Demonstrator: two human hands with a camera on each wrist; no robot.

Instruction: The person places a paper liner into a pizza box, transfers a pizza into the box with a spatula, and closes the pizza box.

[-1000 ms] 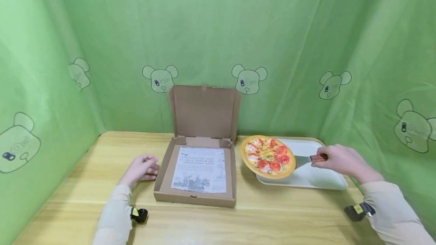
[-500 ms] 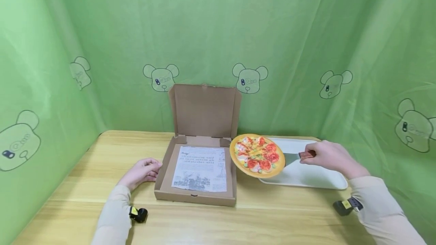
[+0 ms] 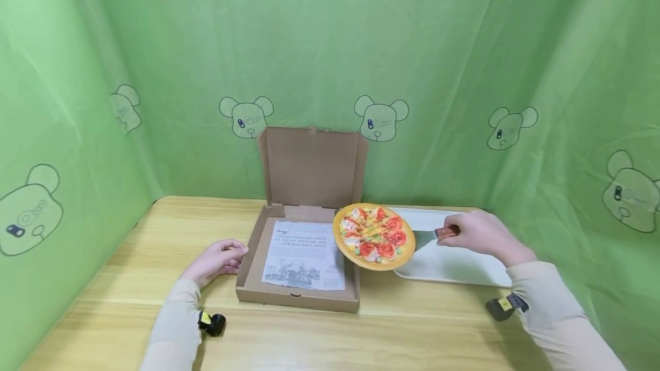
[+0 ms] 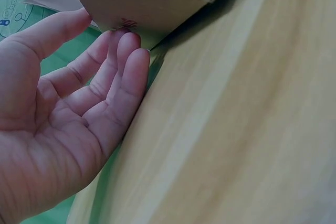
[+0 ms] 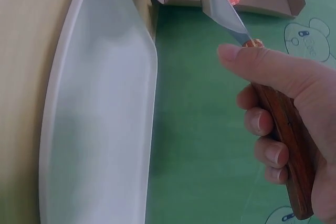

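Observation:
My right hand (image 3: 482, 235) grips the brown wooden handle of a metal spatula (image 5: 286, 140), with the fingers curled round it and the thumb along its top. On the spatula's blade rides a round pizza (image 3: 373, 237) with red and white toppings, tilted and overlapping the right wall of a cardboard pizza box (image 3: 275, 296) in the head view. That box stands with its lid up and a printed paper sheet (image 3: 301, 256) on its bottom. At its left wall is my left hand (image 4: 73, 93), thumb and loosely bent fingertips right at the cardboard.
A white rectangular tray (image 3: 459, 265) lies right of the box, partly beneath the pizza and right hand in the head view. The wooden table (image 3: 289, 339) reaches back to a green curtain (image 3: 309, 44) printed with bear heads, which also hangs at both sides.
My right hand has carried the spatula and pizza leftward, from over the tray to the box's right side. My left hand has come up to the box's left wall.

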